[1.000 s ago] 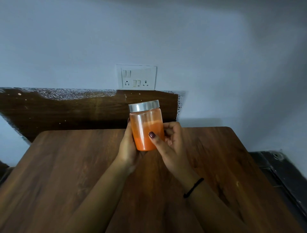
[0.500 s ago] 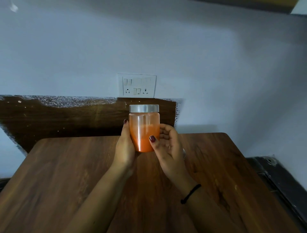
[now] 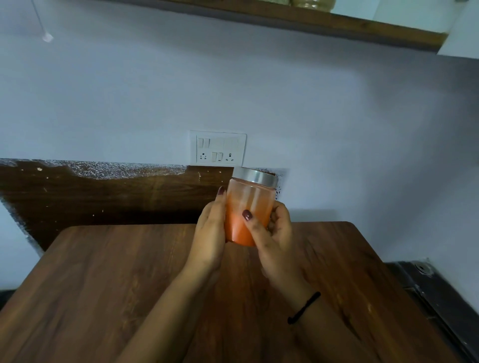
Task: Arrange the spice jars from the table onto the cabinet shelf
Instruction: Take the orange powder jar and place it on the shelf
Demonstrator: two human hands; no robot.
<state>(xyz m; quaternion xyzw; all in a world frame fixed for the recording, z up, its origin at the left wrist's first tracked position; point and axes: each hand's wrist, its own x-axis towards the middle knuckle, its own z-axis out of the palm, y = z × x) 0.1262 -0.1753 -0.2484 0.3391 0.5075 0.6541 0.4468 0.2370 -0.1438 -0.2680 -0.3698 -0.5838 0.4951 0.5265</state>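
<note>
A clear jar of orange spice powder (image 3: 248,207) with a silver lid is held above the far edge of the wooden table (image 3: 103,285). My left hand (image 3: 211,230) presses flat against its left side. My right hand (image 3: 272,233) grips its right side, thumb across the front and fingers curled behind. The jar leans slightly to the right. A wooden cabinet shelf (image 3: 311,22) runs along the top of the view, with the bottoms of jars (image 3: 311,3) standing on it at the top right.
A white switch and socket plate (image 3: 219,150) is on the wall just behind the jar. A dark wooden panel (image 3: 103,197) backs the table. A dark ledge (image 3: 440,298) lies to the right of the table. A white cord (image 3: 42,23) hangs at the top left.
The view has tilted upward, bringing the shelf into sight. The jar has moved a little to the right and now leans right, still between both hands.
</note>
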